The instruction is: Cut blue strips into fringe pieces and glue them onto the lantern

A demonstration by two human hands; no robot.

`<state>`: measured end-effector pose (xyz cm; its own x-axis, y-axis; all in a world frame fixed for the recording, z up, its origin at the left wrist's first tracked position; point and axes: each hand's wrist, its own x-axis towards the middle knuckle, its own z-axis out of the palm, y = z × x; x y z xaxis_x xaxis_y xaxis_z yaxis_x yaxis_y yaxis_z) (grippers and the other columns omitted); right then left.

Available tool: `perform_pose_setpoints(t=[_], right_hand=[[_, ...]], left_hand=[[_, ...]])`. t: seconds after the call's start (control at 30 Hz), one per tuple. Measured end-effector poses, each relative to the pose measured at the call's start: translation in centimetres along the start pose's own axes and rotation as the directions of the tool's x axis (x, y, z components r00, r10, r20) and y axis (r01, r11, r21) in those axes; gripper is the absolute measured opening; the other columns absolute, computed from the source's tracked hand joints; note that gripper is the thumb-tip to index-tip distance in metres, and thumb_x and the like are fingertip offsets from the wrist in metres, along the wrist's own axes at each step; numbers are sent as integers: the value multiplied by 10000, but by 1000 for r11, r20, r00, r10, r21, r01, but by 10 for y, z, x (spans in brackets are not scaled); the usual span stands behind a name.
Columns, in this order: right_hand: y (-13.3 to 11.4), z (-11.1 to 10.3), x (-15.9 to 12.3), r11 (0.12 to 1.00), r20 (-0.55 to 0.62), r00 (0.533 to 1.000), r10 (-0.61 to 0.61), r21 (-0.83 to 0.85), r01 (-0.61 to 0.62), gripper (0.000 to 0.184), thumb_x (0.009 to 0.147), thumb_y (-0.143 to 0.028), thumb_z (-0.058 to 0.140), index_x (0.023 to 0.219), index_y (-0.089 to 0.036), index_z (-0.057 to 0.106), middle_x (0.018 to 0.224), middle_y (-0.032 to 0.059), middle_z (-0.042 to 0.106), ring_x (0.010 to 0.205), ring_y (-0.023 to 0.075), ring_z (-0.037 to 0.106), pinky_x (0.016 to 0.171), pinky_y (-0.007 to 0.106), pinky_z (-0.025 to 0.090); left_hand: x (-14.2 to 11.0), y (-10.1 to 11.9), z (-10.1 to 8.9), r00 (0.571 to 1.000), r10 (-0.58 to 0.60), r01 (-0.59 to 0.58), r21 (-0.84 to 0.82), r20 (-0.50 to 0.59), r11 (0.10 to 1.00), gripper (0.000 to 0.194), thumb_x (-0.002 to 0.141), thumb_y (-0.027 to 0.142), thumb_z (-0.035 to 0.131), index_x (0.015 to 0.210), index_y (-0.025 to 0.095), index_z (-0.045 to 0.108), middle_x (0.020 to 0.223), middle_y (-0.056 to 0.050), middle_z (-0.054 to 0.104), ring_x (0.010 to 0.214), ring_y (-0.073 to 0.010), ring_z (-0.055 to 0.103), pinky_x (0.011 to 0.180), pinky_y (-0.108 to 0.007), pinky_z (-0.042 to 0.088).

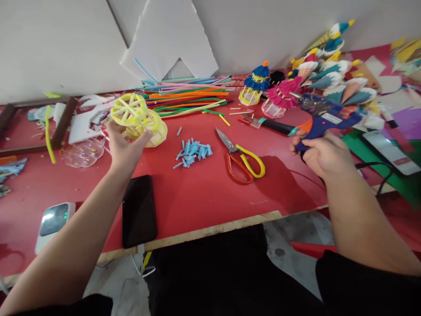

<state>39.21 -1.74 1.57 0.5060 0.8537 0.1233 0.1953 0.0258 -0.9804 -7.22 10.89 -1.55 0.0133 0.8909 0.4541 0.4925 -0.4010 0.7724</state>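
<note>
My left hand grips a yellow tiered craft frame, round with wheel-like spokes on top, above the left part of the red table. My right hand is wrapped round the handle of a blue hot glue gun, raised over the table with its nozzle toward the upper left. Between my hands lies a small heap of cut light-blue pieces. Right of the heap, scissors with one red and one yellow handle lie with their blades pointing up-left.
Coloured pipe cleaners lie along the back. Finished tiered crafts and several cone figures stand at the back right. A black-handled cutter lies below them. A black phone and a white device rest near the front edge.
</note>
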Motion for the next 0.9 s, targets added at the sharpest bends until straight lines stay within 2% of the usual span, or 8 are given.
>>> perform_pose_setpoints(t=[0.07,0.2,0.27,0.33,0.4,0.53,0.67,0.9], right_hand=[[-3,4,0,1000,-35,999,-7,27,8,163,489,-253,636,649,-254,608,643,29,555,593,180,519,549,373,419],[-6,11,4,998,-102,994,-37,51,42,140,482,-254,614,572,-250,507,585,11,521,528,156,516,537,361,410],[-9,16,5,997,-80,996,-30,66,36,131,486,-264,583,571,-253,484,554,4,480,490,153,500,508,361,399],[-16,22,5,996,-30,999,-22,86,25,123,494,-278,570,607,-249,530,535,1,455,466,154,484,477,355,377],[-25,31,2,994,21,999,-29,108,27,165,504,-296,576,659,-242,582,522,-2,450,458,166,491,448,341,340],[-35,49,-5,988,85,993,-86,136,74,131,532,-298,586,636,-259,516,517,-6,463,471,174,512,427,307,291],[-33,64,-4,983,88,986,-141,133,129,67,570,-289,580,596,-244,537,537,-9,523,492,149,503,435,267,295],[-36,101,-8,954,143,951,-274,164,251,71,630,-239,616,567,-231,584,545,-21,565,498,130,508,464,267,347]], left_hand=[[0,15,2,964,-188,137,-253,-190,958,874,553,612,980,1134,292,411,1252,3,634,1141,-298,650,916,-593,597],[-3,56,3,922,-377,283,-505,-93,816,780,491,493,958,1036,307,431,1204,73,680,1208,-287,636,916,-548,598],[-7,72,1,894,-445,334,-582,-53,741,715,483,464,891,1025,304,453,1272,67,681,1261,-296,622,923,-527,600],[-13,84,-2,873,-483,420,-614,71,668,623,563,443,822,1082,321,501,1446,88,625,1358,-293,583,981,-520,591],[-20,93,-4,841,-535,458,-628,77,629,582,587,475,767,1098,323,534,1472,61,633,1400,-319,556,963,-528,603],[-33,106,1,858,-493,445,-685,142,577,405,720,458,691,1109,372,618,1410,73,683,1375,-318,596,918,-533,632],[-40,106,8,834,-490,518,-667,255,535,389,743,453,704,1111,346,639,1384,48,704,1269,-296,669,888,-496,658],[-49,102,24,833,-416,540,-698,365,469,548,771,563,706,1217,249,655,1372,-80,735,1184,-340,731,826,-447,670]])
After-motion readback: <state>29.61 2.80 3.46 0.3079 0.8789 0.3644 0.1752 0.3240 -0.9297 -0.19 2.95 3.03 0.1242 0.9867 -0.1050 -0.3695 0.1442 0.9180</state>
